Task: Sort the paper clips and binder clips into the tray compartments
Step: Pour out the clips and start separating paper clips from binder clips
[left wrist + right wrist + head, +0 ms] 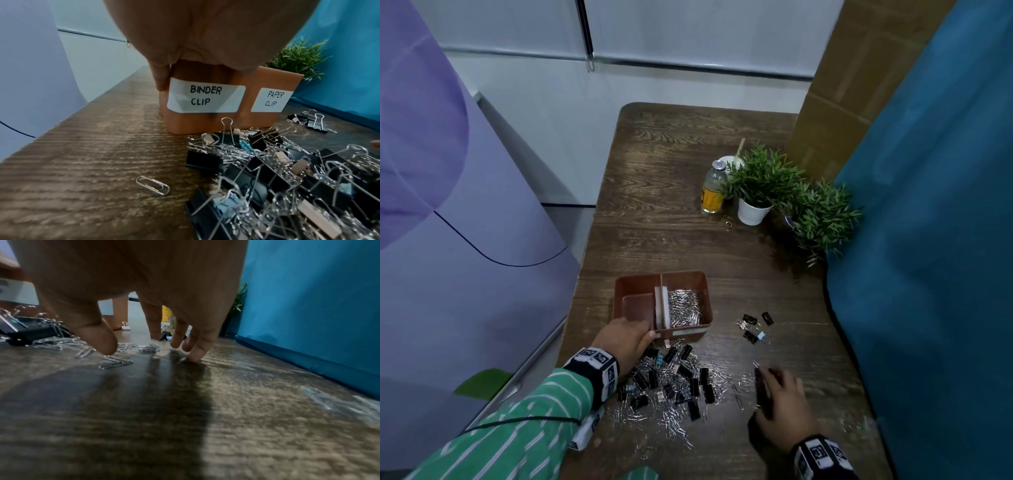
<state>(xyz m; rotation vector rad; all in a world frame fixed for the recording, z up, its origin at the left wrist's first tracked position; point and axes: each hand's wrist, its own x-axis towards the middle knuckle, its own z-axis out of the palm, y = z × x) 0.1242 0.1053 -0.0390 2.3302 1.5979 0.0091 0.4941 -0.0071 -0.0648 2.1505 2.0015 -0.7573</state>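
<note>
The brown tray (688, 277) stands on the table with two compartments. Its left one, labelled BINDER CLIP (205, 95), shows nothing inside; its right one, labelled PAPER CLIP (271, 99), holds silver paper clips (685, 306). My left hand (630, 337) grips the tray's near left corner, thumb on the front wall. A mixed pile of black binder clips and paper clips (671, 383) lies just in front of the tray. To the pile's right, my right hand (779, 394) is open, its fingers (197, 353) pointing down onto the table beside loose paper clips (115, 363).
Three or so binder clips (755, 327) lie apart, right of the tray. A bottle (713, 190), two potted plants (760, 181) and a small ring (728, 224) stand further back. A blue cloth (928, 240) borders the table's right side; the table edge (571, 308) runs left of the tray.
</note>
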